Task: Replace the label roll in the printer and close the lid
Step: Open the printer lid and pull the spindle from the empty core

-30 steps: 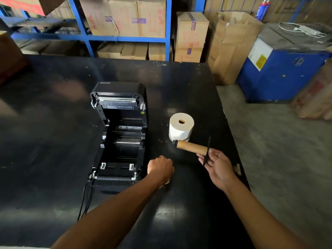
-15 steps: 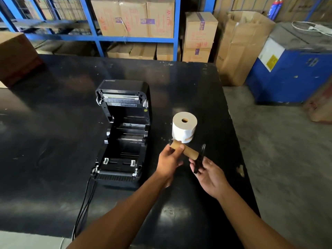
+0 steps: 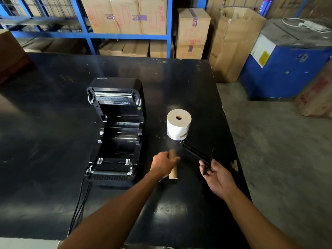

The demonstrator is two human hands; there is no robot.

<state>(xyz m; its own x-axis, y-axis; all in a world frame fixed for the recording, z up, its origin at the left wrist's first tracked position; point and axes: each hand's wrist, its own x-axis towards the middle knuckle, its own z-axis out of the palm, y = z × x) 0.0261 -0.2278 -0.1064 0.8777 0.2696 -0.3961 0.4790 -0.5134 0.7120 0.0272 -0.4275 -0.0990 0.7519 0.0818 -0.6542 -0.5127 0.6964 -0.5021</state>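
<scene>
A black label printer (image 3: 116,133) sits on the black table (image 3: 45,141) with its lid tilted back and its roll bay empty. To its right a full white label roll (image 3: 178,124) stands on end. My left hand (image 3: 163,165) grips a bare brown cardboard core (image 3: 173,171), held nearly upright just right of the printer's front. My right hand (image 3: 214,175) holds the black plastic spindle (image 3: 196,153) by its flanged end; the shaft points up-left toward the white roll and has nothing on it.
Black cables (image 3: 79,203) run from the printer's front to the table's near edge. The table's right edge is close to my right hand. Blue shelving with cardboard boxes (image 3: 125,15) stands behind, and a blue machine (image 3: 287,69) sits on the floor to the right.
The cardboard core came off the spindle: my left hand took hold of it and pulled it down-left, while my right hand kept the bare spindle.
</scene>
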